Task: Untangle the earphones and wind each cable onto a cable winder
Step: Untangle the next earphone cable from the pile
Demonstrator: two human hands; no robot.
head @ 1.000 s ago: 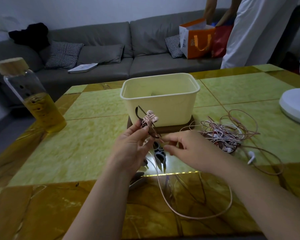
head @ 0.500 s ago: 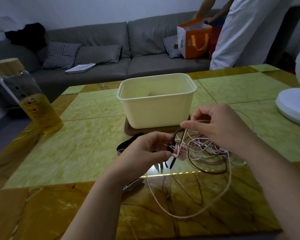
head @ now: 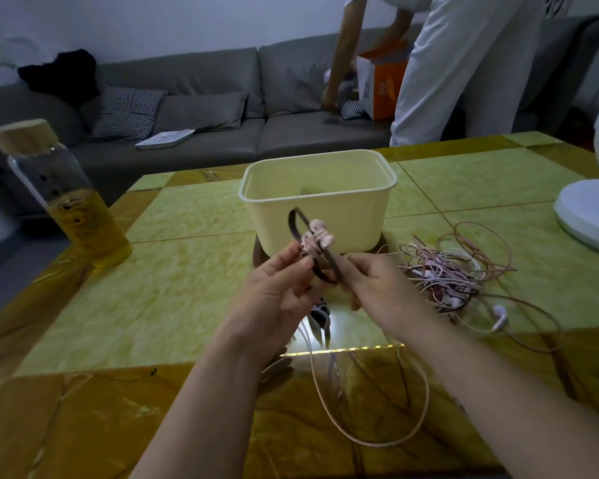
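My left hand [head: 277, 292] holds a pair of pink earbuds [head: 320, 235] together with a dark strap-like cable winder [head: 296, 223], raised in front of the cream bin. The winder arcs up in a loop above my fingers. Against it, my right hand [head: 377, 288] pinches the winder's lower end. A pink cable [head: 419, 420] drops from my hands and lies in a wide loop on the near part of the table. A tangle of pink, white and dark earphone cables [head: 453, 271] lies to the right, with a white earbud [head: 500, 318] at its near edge.
A cream plastic bin [head: 319, 209] stands on a dark coaster mid-table. A glass bottle [head: 66, 202] with yellow liquid is at the left, a white fan base [head: 588, 216] at the right edge. Small black-and-white items [head: 320, 312] lie under my hands. A person [head: 464, 63] bends over the sofa behind.
Both hands have come up from over the tangle to meet in front of the bin, and the winder loop now stands upright. The tangle lies apart on the table at the right.
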